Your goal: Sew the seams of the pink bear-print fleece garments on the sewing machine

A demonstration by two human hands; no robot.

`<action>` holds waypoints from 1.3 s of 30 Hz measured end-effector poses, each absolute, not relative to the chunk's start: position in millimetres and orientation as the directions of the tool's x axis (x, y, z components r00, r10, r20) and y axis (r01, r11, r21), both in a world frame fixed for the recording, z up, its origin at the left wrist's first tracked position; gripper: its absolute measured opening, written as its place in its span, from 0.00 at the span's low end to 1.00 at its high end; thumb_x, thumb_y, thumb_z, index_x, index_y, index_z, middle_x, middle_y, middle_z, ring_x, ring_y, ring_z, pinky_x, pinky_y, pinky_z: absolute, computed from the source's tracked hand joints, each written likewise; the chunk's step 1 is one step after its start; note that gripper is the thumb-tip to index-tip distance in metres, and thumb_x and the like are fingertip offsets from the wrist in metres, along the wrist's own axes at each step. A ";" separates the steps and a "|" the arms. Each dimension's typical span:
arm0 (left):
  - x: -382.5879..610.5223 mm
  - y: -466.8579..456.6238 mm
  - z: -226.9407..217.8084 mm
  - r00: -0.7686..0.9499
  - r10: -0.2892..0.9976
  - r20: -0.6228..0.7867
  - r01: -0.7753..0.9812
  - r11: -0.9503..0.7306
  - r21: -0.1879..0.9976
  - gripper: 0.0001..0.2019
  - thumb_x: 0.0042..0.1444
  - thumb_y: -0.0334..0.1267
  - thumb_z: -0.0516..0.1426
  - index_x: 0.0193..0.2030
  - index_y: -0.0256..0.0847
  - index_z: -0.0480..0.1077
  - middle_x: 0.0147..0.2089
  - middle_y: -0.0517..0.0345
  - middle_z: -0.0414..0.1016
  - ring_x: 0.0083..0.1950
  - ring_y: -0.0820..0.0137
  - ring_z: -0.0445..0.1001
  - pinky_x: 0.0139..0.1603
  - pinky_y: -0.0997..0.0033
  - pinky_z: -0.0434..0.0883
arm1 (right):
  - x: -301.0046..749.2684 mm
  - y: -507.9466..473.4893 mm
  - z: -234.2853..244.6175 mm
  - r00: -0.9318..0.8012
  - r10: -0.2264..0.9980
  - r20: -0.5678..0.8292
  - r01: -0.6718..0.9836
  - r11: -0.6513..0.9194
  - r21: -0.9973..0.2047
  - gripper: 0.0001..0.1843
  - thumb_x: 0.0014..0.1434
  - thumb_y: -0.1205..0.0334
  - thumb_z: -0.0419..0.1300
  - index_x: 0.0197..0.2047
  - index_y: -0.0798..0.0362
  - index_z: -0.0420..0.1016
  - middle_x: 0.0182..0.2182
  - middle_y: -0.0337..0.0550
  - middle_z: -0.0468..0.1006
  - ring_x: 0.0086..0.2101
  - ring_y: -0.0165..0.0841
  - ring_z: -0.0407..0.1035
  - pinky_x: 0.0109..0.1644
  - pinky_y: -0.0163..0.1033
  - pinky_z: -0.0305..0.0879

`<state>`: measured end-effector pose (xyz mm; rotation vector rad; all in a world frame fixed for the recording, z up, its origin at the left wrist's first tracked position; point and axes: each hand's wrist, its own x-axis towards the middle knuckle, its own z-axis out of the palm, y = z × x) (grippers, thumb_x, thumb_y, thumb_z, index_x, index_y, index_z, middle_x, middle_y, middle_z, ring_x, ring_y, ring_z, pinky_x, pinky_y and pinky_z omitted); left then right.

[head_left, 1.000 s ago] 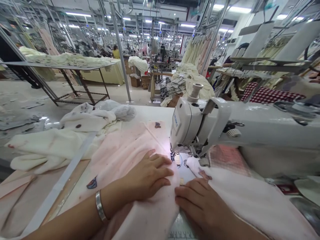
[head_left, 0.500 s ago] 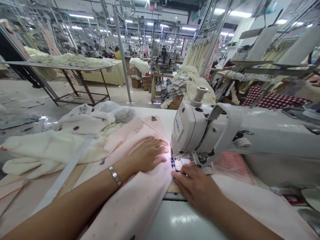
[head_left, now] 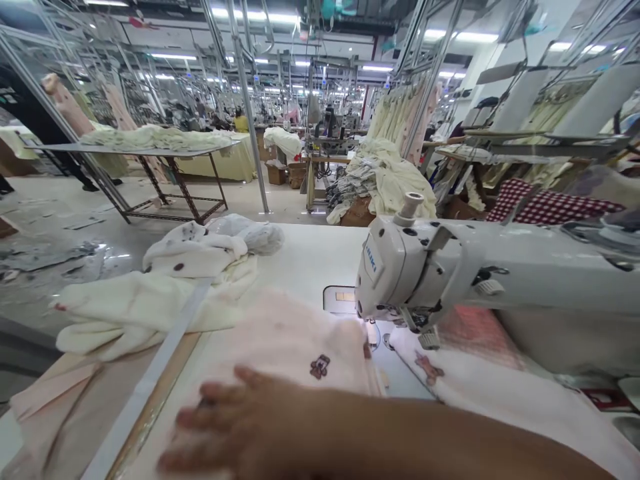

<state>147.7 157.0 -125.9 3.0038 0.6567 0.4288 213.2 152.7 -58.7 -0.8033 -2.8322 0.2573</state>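
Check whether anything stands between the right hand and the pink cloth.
Nothing visible does: the right hand is over the pink cloth, though blur hides whether they touch. The sewing machine stands off to the right, not between them.

Long tbl (head_left: 60, 146) back L, shiny flr (head_left: 245, 200), ceiling lts (head_left: 477, 37) on.
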 end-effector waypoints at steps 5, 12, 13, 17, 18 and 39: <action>104.0 159.7 -104.8 0.851 0.429 0.304 0.422 -0.902 0.091 0.19 0.62 0.47 0.47 0.59 0.53 0.61 0.58 0.53 0.67 0.59 0.58 0.64 0.53 0.48 0.66 | 235.2 225.5 -63.0 -0.368 0.927 0.073 0.899 0.375 -0.228 0.30 0.67 0.53 0.42 0.64 0.66 0.49 0.64 0.62 0.48 0.63 0.49 0.42 0.60 0.68 0.40; -6.2 202.3 -81.0 0.921 0.318 0.225 0.363 -0.910 -0.201 0.31 0.59 0.48 0.52 0.67 0.44 0.48 0.65 0.50 0.57 0.60 0.55 0.64 0.55 0.58 0.65 | 293.3 78.9 -60.9 -0.527 0.835 0.157 0.834 0.544 -0.096 0.26 0.64 0.47 0.48 0.60 0.51 0.59 0.63 0.43 0.58 0.62 0.42 0.47 0.64 0.54 0.44; -15.3 204.1 -75.2 0.922 0.322 0.213 0.366 -0.906 -0.212 0.31 0.58 0.49 0.53 0.66 0.46 0.50 0.64 0.52 0.59 0.59 0.56 0.66 0.53 0.61 0.65 | 305.2 55.2 -63.0 -0.506 0.840 0.196 0.851 0.523 -0.042 0.26 0.62 0.45 0.50 0.57 0.50 0.63 0.61 0.44 0.62 0.61 0.44 0.51 0.61 0.54 0.49; 15.2 195.5 -46.2 0.916 0.363 0.169 0.382 -0.919 -0.095 0.19 0.59 0.47 0.53 0.56 0.52 0.65 0.58 0.59 0.68 0.54 0.59 0.70 0.50 0.61 0.67 | 328.0 15.5 -64.6 -0.353 0.849 0.392 0.917 0.397 -0.033 0.15 0.63 0.57 0.52 0.51 0.52 0.69 0.43 0.50 0.75 0.43 0.40 0.68 0.49 0.48 0.59; 35.5 191.9 -41.0 0.911 0.381 0.156 0.393 -0.918 -0.052 0.18 0.59 0.47 0.53 0.55 0.49 0.66 0.58 0.57 0.67 0.56 0.57 0.68 0.51 0.59 0.67 | 324.9 16.6 -62.9 -0.342 0.856 0.388 0.913 0.401 -0.080 0.15 0.63 0.56 0.53 0.50 0.51 0.70 0.38 0.48 0.76 0.38 0.38 0.68 0.45 0.46 0.61; 125.3 173.0 -65.7 0.932 0.164 0.323 0.081 -0.963 0.255 0.05 0.58 0.37 0.51 0.35 0.38 0.64 0.34 0.54 0.67 0.34 0.66 0.63 0.34 0.64 0.62 | 326.9 69.7 -64.6 -0.388 0.742 0.547 0.906 0.416 0.080 0.10 0.58 0.72 0.52 0.31 0.55 0.72 0.18 0.35 0.64 0.23 0.30 0.58 0.31 0.37 0.49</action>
